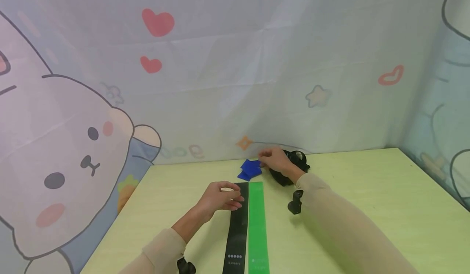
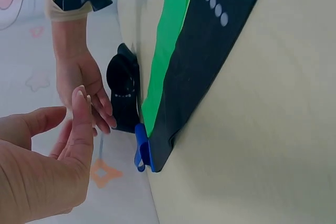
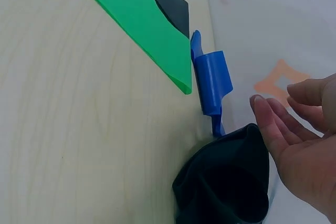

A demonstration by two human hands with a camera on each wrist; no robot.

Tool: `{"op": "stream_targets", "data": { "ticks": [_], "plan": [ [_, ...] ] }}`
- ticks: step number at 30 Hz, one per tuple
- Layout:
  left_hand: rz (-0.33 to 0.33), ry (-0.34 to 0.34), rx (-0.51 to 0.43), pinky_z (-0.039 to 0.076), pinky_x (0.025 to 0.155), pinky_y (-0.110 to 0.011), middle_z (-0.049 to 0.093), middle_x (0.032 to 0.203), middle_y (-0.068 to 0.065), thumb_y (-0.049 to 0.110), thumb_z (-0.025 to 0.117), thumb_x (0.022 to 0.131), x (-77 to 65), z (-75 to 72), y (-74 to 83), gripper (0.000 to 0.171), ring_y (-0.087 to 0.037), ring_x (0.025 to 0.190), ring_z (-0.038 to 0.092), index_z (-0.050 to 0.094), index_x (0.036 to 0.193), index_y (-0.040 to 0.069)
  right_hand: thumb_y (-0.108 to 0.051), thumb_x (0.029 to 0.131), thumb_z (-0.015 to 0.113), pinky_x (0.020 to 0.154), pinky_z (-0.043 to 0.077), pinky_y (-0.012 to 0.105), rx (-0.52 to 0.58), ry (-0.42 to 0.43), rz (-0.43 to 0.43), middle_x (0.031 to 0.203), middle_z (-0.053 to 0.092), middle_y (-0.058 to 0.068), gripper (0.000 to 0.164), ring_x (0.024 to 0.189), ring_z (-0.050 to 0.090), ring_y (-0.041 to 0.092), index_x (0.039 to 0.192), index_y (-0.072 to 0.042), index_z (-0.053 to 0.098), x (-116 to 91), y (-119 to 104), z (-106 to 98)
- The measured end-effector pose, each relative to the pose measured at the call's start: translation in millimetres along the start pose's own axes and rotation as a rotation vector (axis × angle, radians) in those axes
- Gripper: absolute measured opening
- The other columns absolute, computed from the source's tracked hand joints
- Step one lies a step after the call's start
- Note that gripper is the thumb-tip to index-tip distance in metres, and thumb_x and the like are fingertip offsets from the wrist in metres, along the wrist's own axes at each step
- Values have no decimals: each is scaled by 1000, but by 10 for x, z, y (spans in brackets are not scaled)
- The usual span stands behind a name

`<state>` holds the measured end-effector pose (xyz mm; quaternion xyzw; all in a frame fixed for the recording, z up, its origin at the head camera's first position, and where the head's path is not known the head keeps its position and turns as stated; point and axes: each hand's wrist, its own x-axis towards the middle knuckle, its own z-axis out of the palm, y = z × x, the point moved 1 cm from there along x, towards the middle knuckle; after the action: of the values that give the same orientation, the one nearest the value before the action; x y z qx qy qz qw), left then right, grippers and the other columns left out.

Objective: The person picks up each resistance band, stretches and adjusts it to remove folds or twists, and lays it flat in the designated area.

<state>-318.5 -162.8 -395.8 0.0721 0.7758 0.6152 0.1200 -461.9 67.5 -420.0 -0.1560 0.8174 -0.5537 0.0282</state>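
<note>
A black resistance band (image 1: pixel 236 233), printed with a row of dots and "X-Heavy", lies flat and lengthwise on the table. Close along its right side lies a green resistance band (image 1: pixel 258 233). My left hand (image 1: pixel 219 196) hovers over the black band's far part, fingers loosely bent and nothing held. Just beyond the bands' far ends is a small crumpled blue band (image 3: pixel 212 83). Between it and a black looped bundle (image 3: pixel 223 177) at the back, my right hand (image 1: pixel 277 160) hangs with relaxed fingers. Its fingertips show apart from the blue band in the right wrist view.
The pale yellow table (image 1: pixel 352 208) runs back to a printed cloth backdrop (image 1: pixel 227 82) with hearts and a large cartoon animal. Another cloth panel (image 1: pixel 444 143) stands along the right side. Each wrist wears a small black camera mount (image 1: pixel 295 202).
</note>
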Motion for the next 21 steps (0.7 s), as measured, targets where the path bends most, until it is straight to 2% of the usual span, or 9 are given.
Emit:
{"op": "stream_targets", "data": {
  "ticks": [7, 13, 17, 21],
  "plan": [
    [-13, 44, -72, 59, 80, -38, 70, 108, -28, 7, 65, 96, 191, -47, 8, 29, -25, 83, 74, 61, 121, -7, -7, 99, 57, 87, 56, 46, -2, -12, -17, 122, 64, 29, 37, 102, 68, 36, 133, 10, 58, 29, -34, 48],
    [-30, 120, -97, 60, 75, -35, 71, 102, -27, 0, 66, 93, 388, -47, -35, 30, -21, 76, 73, 61, 121, -8, -4, 96, 56, 87, 56, 47, 1, 0, -23, 126, 62, 28, 40, 108, 65, 38, 134, 9, 57, 45, -41, 67],
    [-20, 197, -73, 60, 74, -36, 72, 96, -26, -2, 66, 92, 556, -65, -85, 26, -25, 75, 74, 64, 117, -7, -3, 97, 55, 92, 54, 48, 0, -2, -12, 129, 60, 29, 40, 113, 62, 39, 136, 10, 55, 60, -40, 86],
    [0, 274, -7, 60, 73, -36, 70, 100, -28, -1, 64, 93, 696, -89, -159, 25, -34, 84, 73, 64, 117, -8, -6, 100, 52, 90, 55, 43, -66, 2, 2, 133, 58, 26, 39, 113, 62, 37, 136, 8, 55, 94, -36, 137]
  ]
}}
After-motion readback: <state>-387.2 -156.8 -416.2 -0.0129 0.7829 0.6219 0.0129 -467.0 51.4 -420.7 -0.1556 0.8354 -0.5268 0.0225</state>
